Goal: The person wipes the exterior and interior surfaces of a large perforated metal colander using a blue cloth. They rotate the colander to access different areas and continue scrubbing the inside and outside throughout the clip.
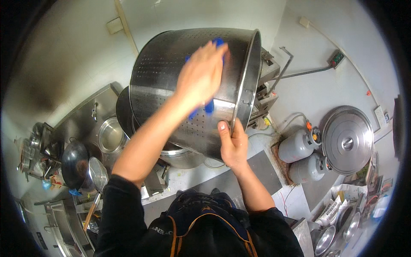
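Note:
A large perforated stainless steel strainer pot (pixel 154 77) lies tilted on its side before me, its open mouth facing right. My left hand (pixel 202 70) reaches across it and presses a blue cloth (pixel 209 106) flat against the perforated wall; the hand is slightly blurred and covers most of the cloth. Lower down at the right, my right hand (pixel 234 146) grips the pot's rim, thumb on the outside and fingers curled over the edge. Beneath the strainer pot stands another steel pot (pixel 184 159), partly hidden by it.
Left are a steel bowl (pixel 111 135), a tap (pixel 94 112), a black wok (pixel 75 163) and a long-handled mesh strainer (pixel 98 173). Right, a big round lid (pixel 346 139) stands behind two gas cylinders (pixel 295 149). A metal stand (pixel 269 70) is behind the pot's mouth. Pans (pixel 326 239) lie lower right.

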`<state>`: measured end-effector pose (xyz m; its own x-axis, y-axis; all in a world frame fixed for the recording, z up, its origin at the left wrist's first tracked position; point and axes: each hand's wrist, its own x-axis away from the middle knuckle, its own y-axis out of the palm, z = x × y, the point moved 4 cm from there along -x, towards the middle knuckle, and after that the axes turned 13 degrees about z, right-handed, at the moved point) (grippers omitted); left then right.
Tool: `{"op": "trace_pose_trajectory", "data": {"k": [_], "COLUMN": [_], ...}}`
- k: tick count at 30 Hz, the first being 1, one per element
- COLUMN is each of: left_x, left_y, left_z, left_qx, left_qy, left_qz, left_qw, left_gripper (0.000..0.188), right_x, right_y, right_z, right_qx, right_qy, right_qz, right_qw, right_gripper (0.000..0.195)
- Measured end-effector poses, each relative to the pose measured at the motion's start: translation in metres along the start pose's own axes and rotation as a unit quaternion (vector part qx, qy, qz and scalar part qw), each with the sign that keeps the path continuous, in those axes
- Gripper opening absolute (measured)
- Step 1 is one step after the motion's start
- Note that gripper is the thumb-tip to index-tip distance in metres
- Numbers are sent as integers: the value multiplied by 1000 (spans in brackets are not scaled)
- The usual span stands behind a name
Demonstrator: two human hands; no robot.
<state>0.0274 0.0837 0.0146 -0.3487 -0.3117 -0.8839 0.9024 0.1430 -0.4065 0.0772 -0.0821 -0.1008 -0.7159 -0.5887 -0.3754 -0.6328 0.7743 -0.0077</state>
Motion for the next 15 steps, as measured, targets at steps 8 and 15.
{"op": "trace_pose_trajectory", "data": {"k": [8, 15], "left_x": [103, 142], "left_y": [0, -11], "left_z": [44, 26], "left_qx": [7, -38], "left_qy": [38, 5], "left_qz": [5, -5], "left_qw": [999, 999], "left_gripper": [45, 51], "right_x": [-43, -36], "right_y": [-4, 5], "right_z": [4, 7], "right_qx": [-162, -129], "right_qy": [7, 0], "right_qz": [22, 27], "right_qw": [987, 991], "right_gripper": [20, 18]}}
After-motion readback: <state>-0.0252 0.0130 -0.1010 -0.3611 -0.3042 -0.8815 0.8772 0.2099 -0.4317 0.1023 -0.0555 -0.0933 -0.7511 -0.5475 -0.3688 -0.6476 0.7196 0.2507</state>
